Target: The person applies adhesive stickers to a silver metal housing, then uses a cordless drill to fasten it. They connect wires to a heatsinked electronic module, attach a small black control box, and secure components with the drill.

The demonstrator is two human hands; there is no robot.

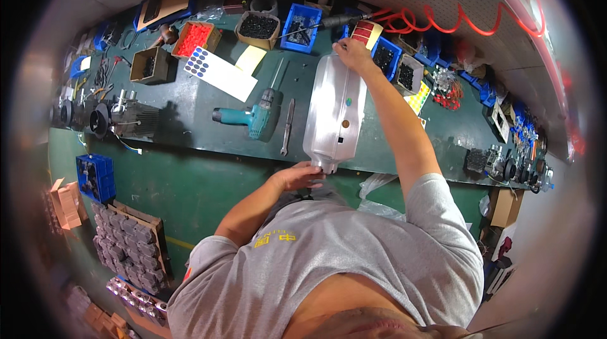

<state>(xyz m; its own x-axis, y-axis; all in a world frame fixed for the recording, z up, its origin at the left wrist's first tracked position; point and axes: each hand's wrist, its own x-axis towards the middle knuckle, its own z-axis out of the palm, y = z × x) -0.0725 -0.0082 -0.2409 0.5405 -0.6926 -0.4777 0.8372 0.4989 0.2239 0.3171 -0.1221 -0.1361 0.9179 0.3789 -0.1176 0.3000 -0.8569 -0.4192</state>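
A long silver metal housing (332,111) lies lengthwise at the bench's front edge, its narrow neck pointing toward me. Its upper face has small holes and a green spot. My left hand (298,176) is closed around the neck at the near end, with some fingers hidden below it. Over the far end, my right hand (354,54) has its fingers bent together; what is between them is hidden. A red and yellow label sheet (365,34) is right beside that hand. Left of the housing lie an open-end wrench (288,127) and a teal power drill (256,115).
Along the back stand a box of red caps (196,39), a box of black parts (258,27) and a blue bin of screws (300,28). A white sticker sheet (220,73) lies before them. A red coiled hose (436,23) hangs at right. Motor assemblies (123,118) sit at left.
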